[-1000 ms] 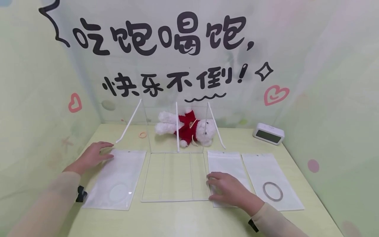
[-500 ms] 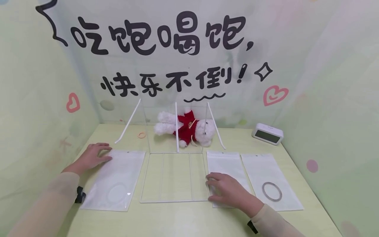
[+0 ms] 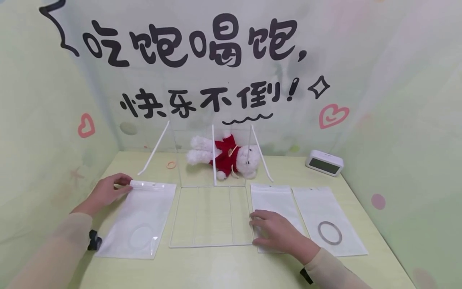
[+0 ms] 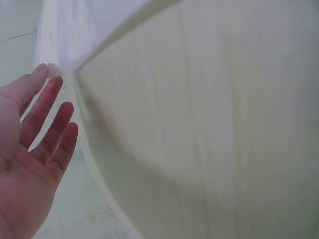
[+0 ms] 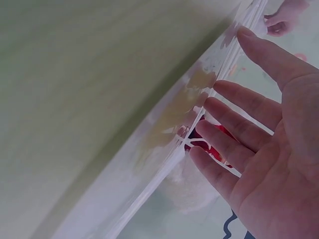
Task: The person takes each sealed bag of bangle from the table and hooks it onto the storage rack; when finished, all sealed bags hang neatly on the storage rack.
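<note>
At the left lies a white zip bag point(image 3: 148, 206) with a pale ring faintly showing. My left hand point(image 3: 106, 190) pinches its top left corner; in the left wrist view, thumb and forefinger meet on that corner and the other fingers spread loosely. A white wire rack point(image 3: 202, 245) with three slanting hooks stands in the middle. My right hand point(image 3: 279, 233) lies over a second white zip bag point(image 3: 276, 196), fingertips by the rack's right edge. Those fingers look straight and apart in the right wrist view; whether they touch the rack or bag I cannot tell.
A third zip bag point(image 3: 339, 208) with a grey ring point(image 3: 319, 230) lies at the far right. Behind the rack is a white plush toy in red clothes point(image 3: 226, 156). A white digital clock point(image 3: 325, 163) sits at back right, an orange ring point(image 3: 171, 165) at back left.
My left fingers have drawn back slightly to the left bag's corner and now pinch it, and its top edge appears slightly raised. The right hand stays in place; the head view shifts slightly.
</note>
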